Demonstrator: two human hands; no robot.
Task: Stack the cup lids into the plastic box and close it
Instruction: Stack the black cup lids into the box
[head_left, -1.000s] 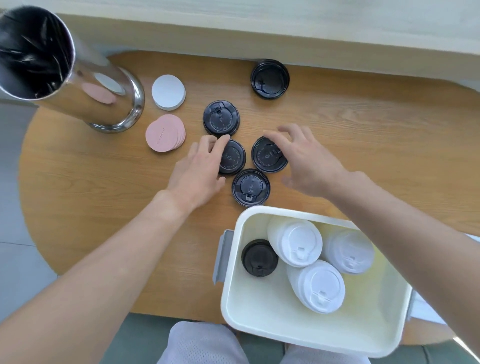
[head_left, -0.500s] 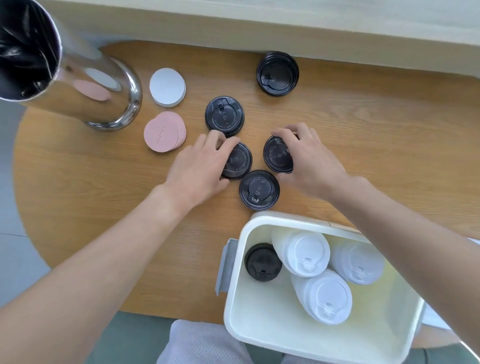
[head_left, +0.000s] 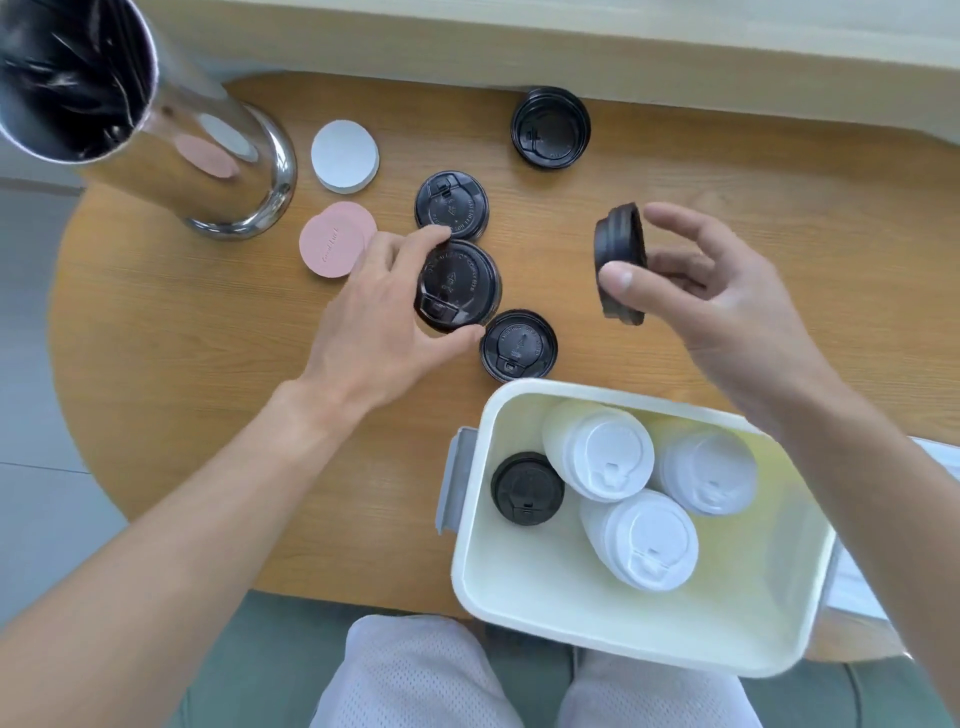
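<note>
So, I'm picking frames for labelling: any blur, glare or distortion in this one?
Head view: wide-angle bending bows the table edge; metal cylinder mirrors the coasters; right hand and its black lid are slightly motion-blurred; box interior is bright, still readable.

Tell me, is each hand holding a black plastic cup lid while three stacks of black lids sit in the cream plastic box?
Not quite. The head view shows three stacks of white plastic lids in the cream plastic box, with only one black lid stack beside them. Each hand does hold a black lid.
</note>
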